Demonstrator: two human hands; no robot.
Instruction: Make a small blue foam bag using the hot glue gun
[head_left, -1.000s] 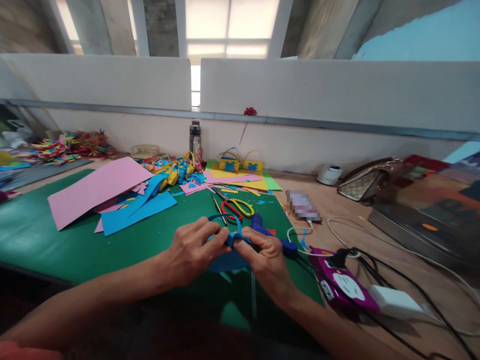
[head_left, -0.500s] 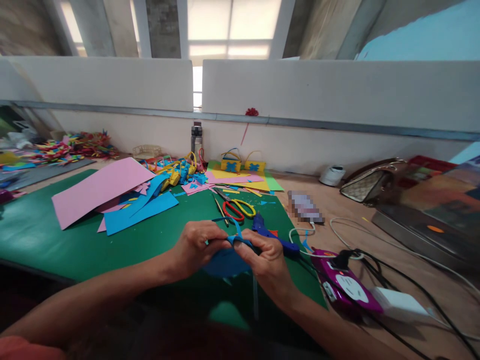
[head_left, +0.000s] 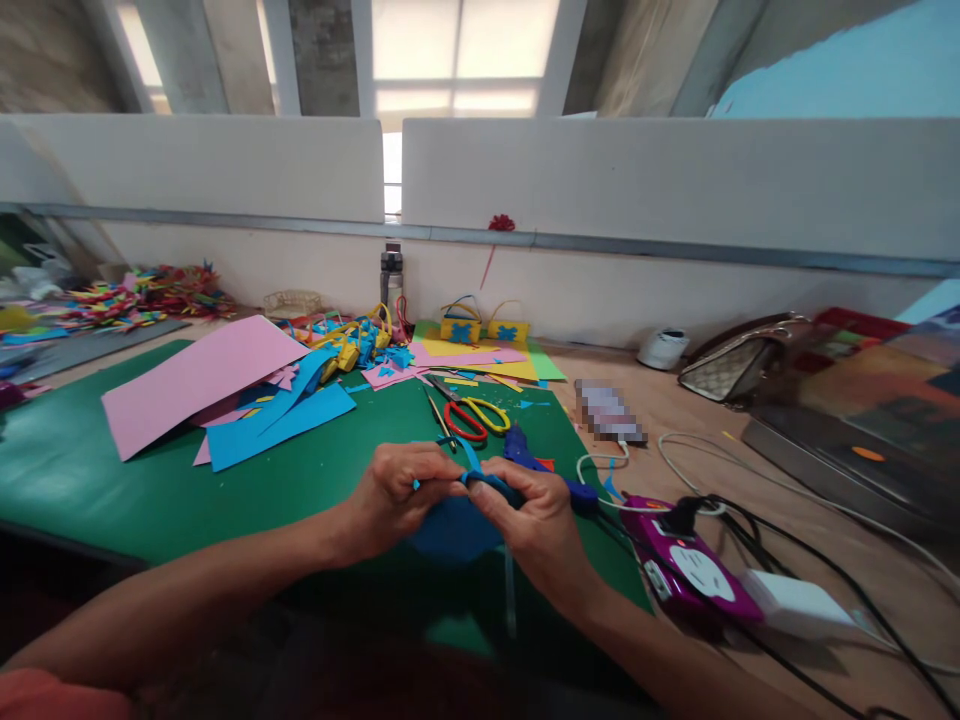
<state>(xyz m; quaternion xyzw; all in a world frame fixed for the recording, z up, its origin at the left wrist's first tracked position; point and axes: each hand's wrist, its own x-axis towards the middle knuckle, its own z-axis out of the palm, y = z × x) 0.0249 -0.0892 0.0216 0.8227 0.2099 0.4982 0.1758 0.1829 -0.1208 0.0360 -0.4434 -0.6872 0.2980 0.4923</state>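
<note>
Between my two hands is a small folded blue paper piece [head_left: 495,484], with a thin blue strip standing up from it. My left hand [head_left: 409,487] pinches its left end between thumb and fingertips. A tiny bit of blue shows between the left fingers. My right hand [head_left: 529,505] grips the other end, thumb on top; the fingers hide much of the paper. Under the hands lies a dark blue shape [head_left: 457,532], too dim to make out. Just beyond are scissors [head_left: 466,420] with red and yellow handles and a blue glue gun [head_left: 519,447].
Pink sheets [head_left: 202,385] and blue sheets [head_left: 281,425] lie left on the green mat [head_left: 150,500]. Behind stand small yellow paper bags [head_left: 460,330] near paper scraps. To the right are a phone [head_left: 611,412], a purple power strip [head_left: 690,565] and trailing cables.
The blue strip's loop above the hands has shifted and looks narrower. My left fingertips have moved slightly right, closer to the right thumb. Both hands keep hold.
</note>
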